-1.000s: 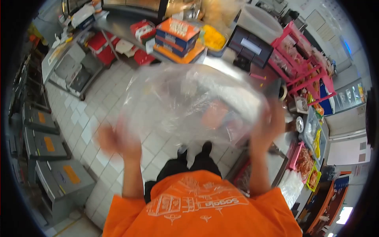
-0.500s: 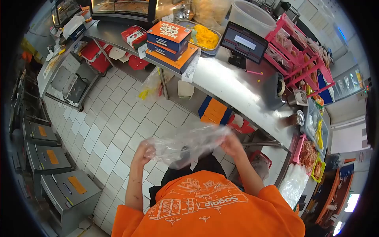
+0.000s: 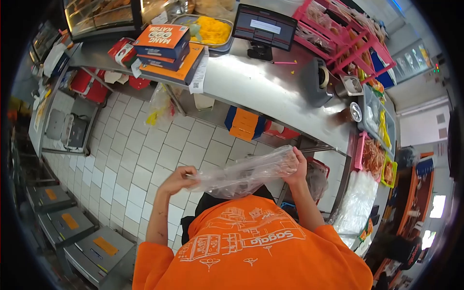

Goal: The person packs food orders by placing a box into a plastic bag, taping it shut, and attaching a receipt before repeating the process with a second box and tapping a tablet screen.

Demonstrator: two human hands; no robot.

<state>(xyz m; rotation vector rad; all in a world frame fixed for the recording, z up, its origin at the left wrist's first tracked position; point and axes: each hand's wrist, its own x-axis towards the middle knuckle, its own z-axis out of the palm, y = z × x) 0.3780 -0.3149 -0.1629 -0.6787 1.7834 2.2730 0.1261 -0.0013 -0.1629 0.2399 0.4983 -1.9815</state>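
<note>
A clear plastic bag (image 3: 241, 173) is stretched between my two hands, in front of my orange shirt and above the tiled floor. My left hand (image 3: 179, 180) pinches its left end between thumb and fingers. At the other end, my right hand (image 3: 297, 168) is closed around the bag's gathered edge, held a little higher. The bag looks crumpled, and I cannot make out anything inside it.
A steel counter (image 3: 270, 89) runs ahead and to the right. On it are stacked boxes (image 3: 164, 43), a tray of yellow shreds (image 3: 210, 31), a monitor (image 3: 265, 26), a tape dispenser (image 3: 319, 79) and a lidded cup (image 3: 350, 113). Pink racks (image 3: 345, 38) stand behind; grey cabinets (image 3: 101, 253) are at left.
My view has shifted rightward and the counter now appears nearer. Both hands still hold the bag; its right end has come up, and its blur is gone.
</note>
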